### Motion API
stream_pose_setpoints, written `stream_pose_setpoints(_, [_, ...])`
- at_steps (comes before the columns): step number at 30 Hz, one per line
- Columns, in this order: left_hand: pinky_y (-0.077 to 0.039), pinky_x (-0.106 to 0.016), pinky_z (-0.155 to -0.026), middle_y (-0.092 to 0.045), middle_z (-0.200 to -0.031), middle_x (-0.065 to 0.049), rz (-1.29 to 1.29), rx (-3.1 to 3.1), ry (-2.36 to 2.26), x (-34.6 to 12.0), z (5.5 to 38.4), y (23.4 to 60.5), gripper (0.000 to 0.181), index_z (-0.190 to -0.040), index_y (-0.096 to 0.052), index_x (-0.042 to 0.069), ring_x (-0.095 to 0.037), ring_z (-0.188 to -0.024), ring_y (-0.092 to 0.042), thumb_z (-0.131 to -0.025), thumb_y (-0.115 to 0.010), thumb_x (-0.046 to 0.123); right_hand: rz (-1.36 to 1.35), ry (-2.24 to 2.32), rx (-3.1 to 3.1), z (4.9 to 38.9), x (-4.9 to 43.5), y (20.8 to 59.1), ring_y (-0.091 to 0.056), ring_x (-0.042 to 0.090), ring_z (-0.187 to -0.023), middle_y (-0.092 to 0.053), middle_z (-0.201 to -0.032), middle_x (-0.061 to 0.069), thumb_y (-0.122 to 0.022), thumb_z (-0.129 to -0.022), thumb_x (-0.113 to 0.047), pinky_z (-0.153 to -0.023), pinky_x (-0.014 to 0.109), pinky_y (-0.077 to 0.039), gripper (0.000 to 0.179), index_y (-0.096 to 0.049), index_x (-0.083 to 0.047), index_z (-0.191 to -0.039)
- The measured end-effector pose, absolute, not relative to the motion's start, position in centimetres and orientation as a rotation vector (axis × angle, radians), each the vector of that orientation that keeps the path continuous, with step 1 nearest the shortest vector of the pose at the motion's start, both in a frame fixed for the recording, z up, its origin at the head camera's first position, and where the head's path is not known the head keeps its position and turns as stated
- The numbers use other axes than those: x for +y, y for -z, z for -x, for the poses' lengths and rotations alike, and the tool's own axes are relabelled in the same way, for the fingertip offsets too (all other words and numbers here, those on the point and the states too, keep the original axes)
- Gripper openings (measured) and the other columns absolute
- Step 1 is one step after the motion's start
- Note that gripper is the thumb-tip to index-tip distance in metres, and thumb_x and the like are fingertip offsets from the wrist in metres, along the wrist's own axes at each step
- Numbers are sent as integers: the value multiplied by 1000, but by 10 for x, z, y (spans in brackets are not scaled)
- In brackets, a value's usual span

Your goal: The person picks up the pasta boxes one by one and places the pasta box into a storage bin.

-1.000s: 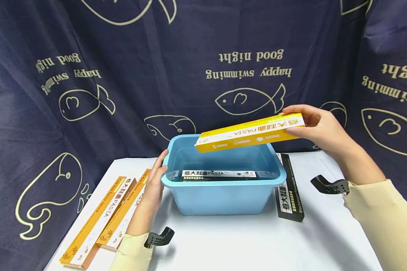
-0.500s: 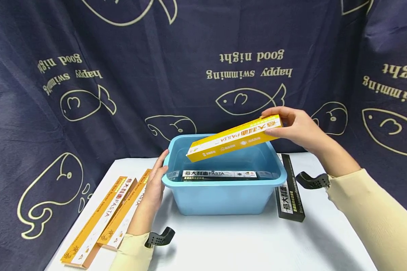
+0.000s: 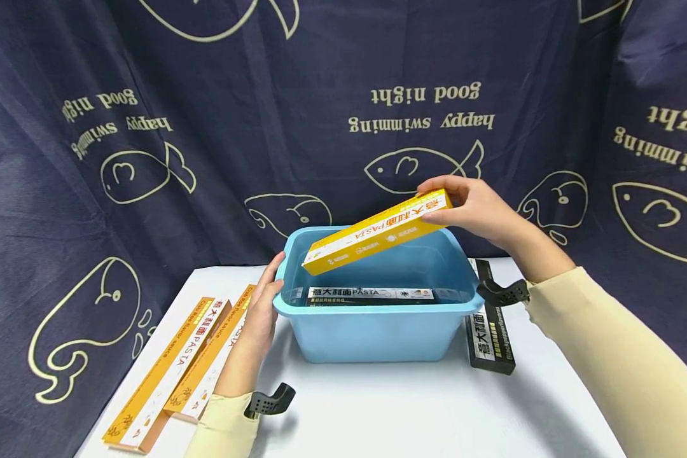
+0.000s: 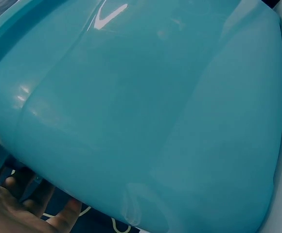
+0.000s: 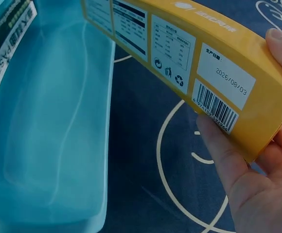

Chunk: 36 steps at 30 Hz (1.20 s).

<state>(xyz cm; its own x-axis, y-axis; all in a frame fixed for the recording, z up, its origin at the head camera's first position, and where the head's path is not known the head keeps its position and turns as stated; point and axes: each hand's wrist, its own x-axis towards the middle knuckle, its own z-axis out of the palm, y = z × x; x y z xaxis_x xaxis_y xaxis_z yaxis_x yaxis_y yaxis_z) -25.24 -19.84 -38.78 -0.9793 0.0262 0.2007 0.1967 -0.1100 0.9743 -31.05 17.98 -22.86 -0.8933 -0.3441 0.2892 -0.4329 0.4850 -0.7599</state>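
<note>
A yellow pasta box [image 3: 378, 230] slants over the light-blue plastic basin [image 3: 378, 334], its left end lower and inside the rim line. My right hand [image 3: 472, 205] grips the raised right end of this box, thumb and fingers on opposite sides. In the right wrist view, the barcode side of the yellow box [image 5: 194, 73] faces the camera. My left hand [image 3: 261, 305] rests on the basin's left rim from outside. The left wrist view has its spread fingers [image 4: 65, 213] touching the wall. A black pasta box [image 3: 372, 294] lies in the basin, partly hidden by the front rim.
Two orange pasta boxes [image 3: 160, 375] lie slanted on the white table [image 3: 378, 407] at left, one partly behind my left arm. Another black pasta box [image 3: 492, 337] lies right of the basin, partly covered by the right wrist mount. A dark fish-print cloth [image 3: 298, 127] hangs behind.
My right hand has carried the yellow pasta box leftward over the basin, and the box has tilted more steeply, left end down. My left hand and the basin have stayed put.
</note>
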Motion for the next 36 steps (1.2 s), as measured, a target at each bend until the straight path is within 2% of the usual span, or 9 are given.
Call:
stream_pose_setpoints(20, [-10, -57, -122, -24, -165, 8, 293, -1967, 2255, -199, 254, 387, 56, -157, -32, 28, -19, -151, -20, -101, -37, 21, -757, -1311, -2706, 335, 155, 242, -58, 26, -103, -61, -122, 6, -82, -83, -29, -78, 22, -55, 52, -64, -17, -130])
stream_pose_setpoints(36, [-9, -59, -122, -24, -166, 3, 291, -1979, 2258, -198, 253, 388, 57, -157, -32, 24, -22, -152, -19, -100, -37, 20, -805, -1345, -2745, 336, 147, 258, -59, 25, -103, -63, -125, 6, -82, -82, -28, -78, 25, -56, 51, -64, -16, -128])
